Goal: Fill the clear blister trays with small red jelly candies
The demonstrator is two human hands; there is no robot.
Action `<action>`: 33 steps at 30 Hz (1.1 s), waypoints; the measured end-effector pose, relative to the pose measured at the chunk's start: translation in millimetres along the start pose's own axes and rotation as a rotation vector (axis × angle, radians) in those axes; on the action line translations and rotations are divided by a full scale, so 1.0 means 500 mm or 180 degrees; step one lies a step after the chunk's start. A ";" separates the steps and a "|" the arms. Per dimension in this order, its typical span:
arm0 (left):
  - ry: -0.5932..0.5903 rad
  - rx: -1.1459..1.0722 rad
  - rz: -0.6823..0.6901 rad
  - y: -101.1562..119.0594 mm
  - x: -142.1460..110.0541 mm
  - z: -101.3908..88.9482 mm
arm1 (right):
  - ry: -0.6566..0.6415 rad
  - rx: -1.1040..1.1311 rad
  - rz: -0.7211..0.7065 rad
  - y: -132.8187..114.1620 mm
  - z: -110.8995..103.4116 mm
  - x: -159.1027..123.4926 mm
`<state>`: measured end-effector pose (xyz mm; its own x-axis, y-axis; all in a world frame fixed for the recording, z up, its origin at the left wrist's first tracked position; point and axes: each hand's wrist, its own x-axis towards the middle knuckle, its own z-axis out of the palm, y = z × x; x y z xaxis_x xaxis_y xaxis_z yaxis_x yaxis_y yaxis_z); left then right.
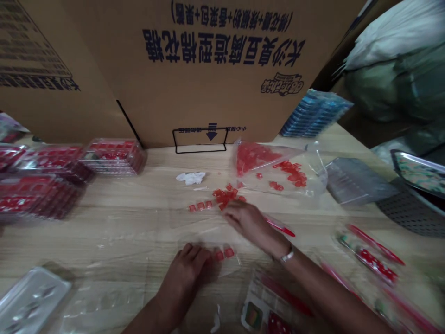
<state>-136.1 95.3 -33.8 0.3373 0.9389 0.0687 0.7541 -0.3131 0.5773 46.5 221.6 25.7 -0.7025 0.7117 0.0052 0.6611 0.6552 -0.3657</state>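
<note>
My left hand [189, 266] rests low in the middle with its fingers bunched at the left end of a small clear plastic tray [233, 264]. Two square red pieces [224, 253] show in that tray beside my fingertips. Farther up, my right hand [245, 219] has its fingers bent together at the near edge of a pile of small red plastic pieces [224, 195]; whatever they pinch is hidden. A row of three red pieces [200, 206] sits in another clear tray just left of the pile. A red pen-like stick [281, 226] lies beyond my right wrist.
A large cardboard box [215, 93] walls off the back. Behind the pile lies a clear bag of red pieces [259, 157]. Stacked red packs [113, 157] stand left, blue packs [314, 113] at back right. A grey basket [413, 208] and filled packs [371, 260] are on the right.
</note>
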 end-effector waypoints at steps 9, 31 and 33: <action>-0.0170 -0.0492 -0.0214 0.004 0.010 -0.036 | -0.0133 -0.0892 0.1043 0.092 -0.022 0.156; 0.0863 -0.1605 -0.1189 0.011 0.032 -0.098 | 0.0122 -0.0133 0.0677 0.068 -0.023 0.130; 0.1060 -0.2182 -0.1343 0.017 0.049 -0.096 | 0.0308 0.0570 0.0522 0.026 -0.017 0.095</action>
<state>-148.6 122.5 11.7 -0.1568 0.9836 -0.0887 0.2373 0.1247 0.9634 24.1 266.2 29.2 -0.5555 0.8313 0.0181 0.7008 0.4798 -0.5278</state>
